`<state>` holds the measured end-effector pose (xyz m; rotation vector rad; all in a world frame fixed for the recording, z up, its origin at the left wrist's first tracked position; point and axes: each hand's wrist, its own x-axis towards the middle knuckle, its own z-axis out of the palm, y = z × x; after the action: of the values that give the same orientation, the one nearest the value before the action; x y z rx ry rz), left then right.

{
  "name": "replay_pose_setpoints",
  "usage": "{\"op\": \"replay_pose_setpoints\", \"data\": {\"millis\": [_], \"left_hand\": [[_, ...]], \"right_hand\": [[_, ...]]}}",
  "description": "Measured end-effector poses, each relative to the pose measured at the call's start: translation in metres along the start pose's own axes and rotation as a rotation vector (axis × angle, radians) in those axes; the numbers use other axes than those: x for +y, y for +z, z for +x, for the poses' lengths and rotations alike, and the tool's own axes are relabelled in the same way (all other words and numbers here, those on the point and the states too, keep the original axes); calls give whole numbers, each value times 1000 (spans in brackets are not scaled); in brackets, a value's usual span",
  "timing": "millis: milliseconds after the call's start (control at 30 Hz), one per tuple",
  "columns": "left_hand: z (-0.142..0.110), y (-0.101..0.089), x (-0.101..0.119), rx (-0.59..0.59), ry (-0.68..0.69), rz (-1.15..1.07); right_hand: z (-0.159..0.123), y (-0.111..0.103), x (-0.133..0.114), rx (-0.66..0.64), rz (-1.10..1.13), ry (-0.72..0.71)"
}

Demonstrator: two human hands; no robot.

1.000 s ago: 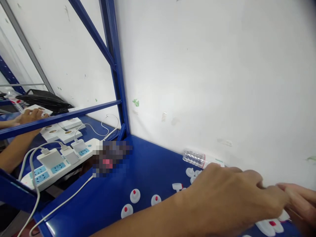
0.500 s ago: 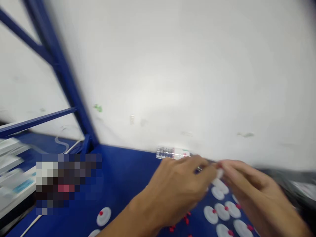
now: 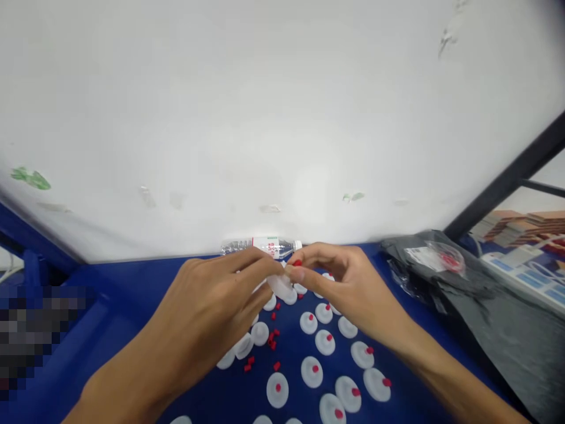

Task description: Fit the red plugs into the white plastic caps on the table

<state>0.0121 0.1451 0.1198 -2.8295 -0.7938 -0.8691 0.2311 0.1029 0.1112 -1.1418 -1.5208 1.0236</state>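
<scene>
My left hand [image 3: 216,306] and my right hand [image 3: 339,288] meet above the blue table [image 3: 132,288]. The left fingers pinch a white round plastic disc [image 3: 279,285]. The right fingertips pinch a small red peg [image 3: 297,263] just above that disc. Below the hands lie several white discs with red centres [image 3: 325,341] and several loose red pegs [image 3: 272,338].
A clear plastic bottle [image 3: 262,245] lies on its side against the white wall [image 3: 282,118] behind my hands. A black plastic bag [image 3: 463,288] covers the table at the right, beside a dark frame bar [image 3: 507,176]. Stacked boxes [image 3: 525,227] show at the far right.
The view swung right, away from the power strips and blue frame. My hands came together over the discs, and the right now holds a red peg against the disc.
</scene>
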Motion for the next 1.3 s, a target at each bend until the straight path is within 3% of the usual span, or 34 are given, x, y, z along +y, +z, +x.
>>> {"op": "replay_pose_setpoints", "data": {"millis": [133,267,400,533,700,900,967,1067,1167,1300], "left_hand": [[6,7,0,-92,-84,40],[2,15,-8,-367,-214,112],[-20,26,-20,-622,-230,127],[-50,41,-20,-746,-222,151],[-65,55,-4,-706,-163,147],[-47,53,4,-847,-218,129],[-46,52,5,-813,-199,137],[-54,47,6,-668,-161,126],[-60,36,6,-565,-134,98],[-53,27,-9,-535,-135,71]], "right_hand": [[3,-6,1,-4,-169,-9],[5,-6,11,-40,-410,2],[3,3,33,-238,-751,-26],[-5,16,52,-461,-948,-47],[-12,22,63,-522,-1111,-75],[-12,20,65,-565,-1122,-58],[-12,19,61,-568,-1087,-39],[-12,18,53,-546,-1071,-53],[-14,20,49,-576,-1046,-174],[-18,26,51,-691,-1004,-324]]}}
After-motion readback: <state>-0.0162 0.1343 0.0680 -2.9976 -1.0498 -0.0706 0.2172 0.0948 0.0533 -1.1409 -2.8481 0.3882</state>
